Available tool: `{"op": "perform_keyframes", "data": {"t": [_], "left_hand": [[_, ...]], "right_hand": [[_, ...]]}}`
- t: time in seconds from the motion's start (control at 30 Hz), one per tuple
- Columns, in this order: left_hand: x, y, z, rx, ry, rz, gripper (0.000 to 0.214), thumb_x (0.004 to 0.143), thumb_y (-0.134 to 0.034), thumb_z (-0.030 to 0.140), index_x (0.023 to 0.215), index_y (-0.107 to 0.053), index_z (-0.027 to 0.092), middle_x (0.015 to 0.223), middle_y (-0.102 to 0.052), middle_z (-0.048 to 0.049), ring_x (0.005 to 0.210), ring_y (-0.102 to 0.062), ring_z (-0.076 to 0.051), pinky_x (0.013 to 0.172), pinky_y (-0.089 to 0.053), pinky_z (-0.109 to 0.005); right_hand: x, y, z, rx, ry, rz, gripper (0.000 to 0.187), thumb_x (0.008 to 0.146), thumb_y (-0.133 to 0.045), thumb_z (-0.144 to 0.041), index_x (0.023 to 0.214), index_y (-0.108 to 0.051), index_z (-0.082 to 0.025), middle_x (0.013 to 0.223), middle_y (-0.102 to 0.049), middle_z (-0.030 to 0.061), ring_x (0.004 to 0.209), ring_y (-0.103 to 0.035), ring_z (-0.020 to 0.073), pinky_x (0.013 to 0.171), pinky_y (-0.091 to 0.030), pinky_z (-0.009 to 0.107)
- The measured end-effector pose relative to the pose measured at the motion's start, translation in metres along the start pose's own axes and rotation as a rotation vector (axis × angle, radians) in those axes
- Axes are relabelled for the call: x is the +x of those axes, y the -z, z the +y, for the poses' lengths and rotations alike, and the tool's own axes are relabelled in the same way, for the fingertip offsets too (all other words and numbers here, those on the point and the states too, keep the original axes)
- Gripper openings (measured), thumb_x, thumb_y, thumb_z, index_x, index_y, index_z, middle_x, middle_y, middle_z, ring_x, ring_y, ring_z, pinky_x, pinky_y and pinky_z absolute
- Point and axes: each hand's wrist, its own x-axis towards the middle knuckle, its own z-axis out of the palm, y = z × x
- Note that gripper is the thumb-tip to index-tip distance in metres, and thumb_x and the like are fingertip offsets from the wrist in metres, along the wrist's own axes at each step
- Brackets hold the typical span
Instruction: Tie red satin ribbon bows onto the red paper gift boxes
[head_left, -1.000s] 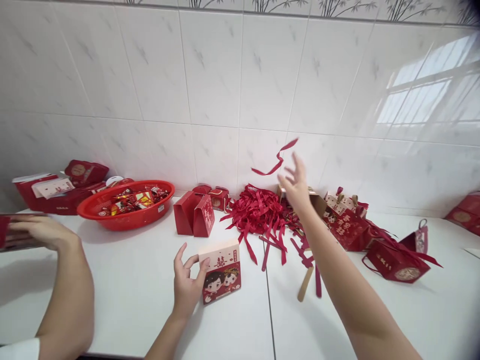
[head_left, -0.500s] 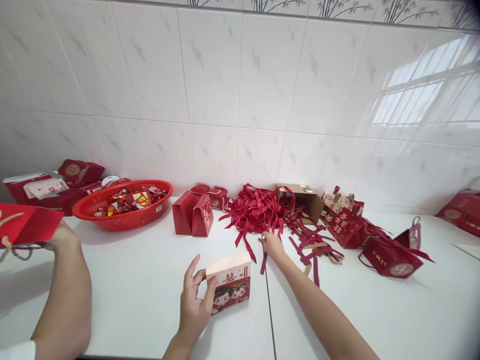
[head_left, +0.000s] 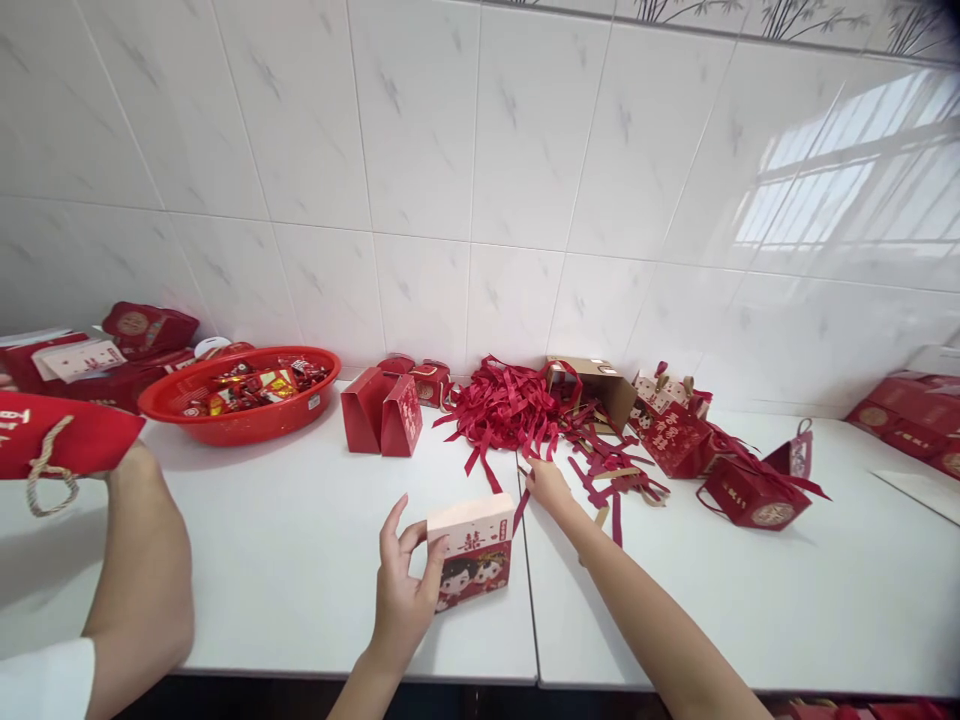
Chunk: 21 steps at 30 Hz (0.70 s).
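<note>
A small candy box (head_left: 474,570) with a pale pink top and a cartoon couple on its front is pinched between the thumb and fingers of my left hand (head_left: 407,580), upright just over the table. Ahead and to the right, my right hand (head_left: 549,486) reaches to the near edge of a heap of red ribbons (head_left: 510,405). Its fingertips are pressed together on a dark red ribbon (head_left: 520,510), partly hidden behind the box. Loose maroon and gold strips (head_left: 615,465) lie just right of that hand.
A red plastic basin (head_left: 247,425) of wrapped sweets stands left, near two red boxes (head_left: 381,415). At far left, another person's arm (head_left: 142,560) holds a red bag (head_left: 67,437). An open cardboard carton (head_left: 616,385) and finished-looking red boxes (head_left: 757,495) are on the right; a tiled wall stands behind.
The view has tilted down slightly, showing the table's front edge. My left hand and the box have shifted a little right, closer to my right hand. The other person's red bag has turned.
</note>
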Motion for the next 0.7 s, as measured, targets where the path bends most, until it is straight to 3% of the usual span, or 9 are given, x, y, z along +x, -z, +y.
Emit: {"op": "perform_keyframes", "data": {"t": [0.13,0.23,0.33,0.4,0.43,0.6,0.7], "left_hand": [[-0.008,0.001,0.017,0.197,-0.313,0.127,0.058,0.083,-0.06,0.028,0.135,-0.036,0.026,0.139,-0.04,-0.0122,0.133,-0.035,-0.028,0.108,-0.034,-0.046],[-0.022,0.003,0.04,0.195,-0.402,0.155,0.038,0.081,-0.062,0.026,0.118,-0.054,0.025,0.126,-0.052,-0.0098,0.123,-0.045,-0.029,0.104,-0.038,-0.043],[-0.042,0.004,0.067,0.122,-0.264,-0.145,0.018,0.081,-0.062,0.028,0.099,-0.062,0.024,0.1,-0.064,-0.0075,0.094,-0.06,-0.024,0.085,-0.049,-0.035],[-0.055,0.003,0.082,0.093,-0.124,-0.355,0.017,0.083,-0.061,0.03,0.097,-0.062,0.023,0.094,-0.066,-0.0071,0.086,-0.062,-0.022,0.08,-0.051,-0.033],[-0.062,0.002,0.087,0.071,-0.074,-0.4,0.017,0.083,-0.06,0.031,0.097,-0.062,0.022,0.092,-0.066,-0.0071,0.085,-0.063,-0.022,0.08,-0.051,-0.033],[-0.095,0.003,0.095,-0.079,-0.041,-0.318,0.013,0.081,-0.062,0.03,0.089,-0.062,0.02,0.083,-0.063,-0.0052,0.081,-0.062,-0.019,0.075,-0.052,-0.028],[-0.113,0.008,0.096,-0.144,-0.021,-0.353,0.011,0.082,-0.062,0.029,0.085,-0.061,0.019,0.079,-0.061,-0.0033,0.076,-0.061,-0.017,0.071,-0.053,-0.025]], "right_hand": [[-0.03,0.019,-0.017,0.259,-0.013,0.094,0.031,0.091,-0.055,-0.032,0.116,-0.056,-0.015,0.107,-0.061,0.007,0.087,-0.062,0.0168,0.075,-0.054,0.035],[-0.08,0.034,-0.036,0.464,0.069,0.133,0.041,0.091,-0.05,-0.029,0.128,-0.049,-0.014,0.088,-0.063,0.0037,0.074,-0.061,0.0149,0.069,-0.053,0.033],[-0.147,0.044,-0.054,0.6,0.167,0.121,0.039,0.085,-0.054,-0.034,0.121,-0.058,-0.019,0.085,-0.061,0.0023,0.074,-0.06,0.0151,0.068,-0.052,0.03],[-0.19,0.044,-0.064,0.743,0.301,0.082,0.033,0.084,-0.059,-0.033,0.115,-0.062,-0.024,0.082,-0.061,0.0018,0.071,-0.058,0.0139,0.064,-0.051,0.027],[-0.209,0.043,-0.068,0.806,0.361,0.071,0.03,0.084,-0.06,-0.03,0.114,-0.063,-0.026,0.082,-0.061,0.0018,0.072,-0.057,0.0135,0.064,-0.05,0.026],[-0.27,0.023,-0.079,0.913,0.454,0.095,0.03,0.088,-0.056,-0.016,0.113,-0.063,-0.03,0.088,-0.061,0.0035,0.08,-0.059,0.015,0.071,-0.051,0.027],[-0.291,0.014,-0.08,0.865,0.491,0.135,0.032,0.087,-0.054,-0.012,0.112,-0.062,-0.031,0.089,-0.062,0.0034,0.08,-0.06,0.015,0.07,-0.051,0.028]]}}
